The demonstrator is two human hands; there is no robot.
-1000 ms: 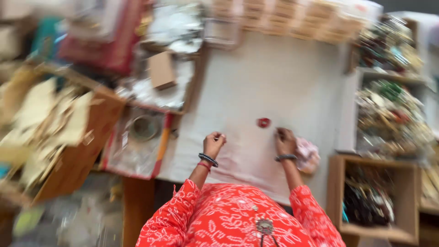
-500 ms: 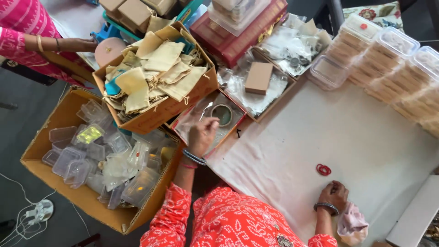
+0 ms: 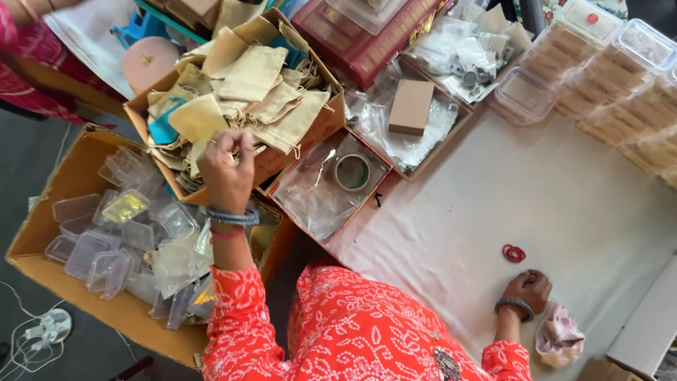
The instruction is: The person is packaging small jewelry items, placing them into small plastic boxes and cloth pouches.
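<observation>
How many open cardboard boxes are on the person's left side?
2. One cardboard box full of beige cloth pouches, under the left hand; one larger box of clear plastic containers below it. Others may be hidden.

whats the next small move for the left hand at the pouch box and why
Probably pinch one beige pouch and lift it out. The left hand hovers at the near edge of the pouch box, fingers curled right by the pile, and seems to hold nothing yet. The right hand rests closed on the white cloth beside the red rings.
</observation>
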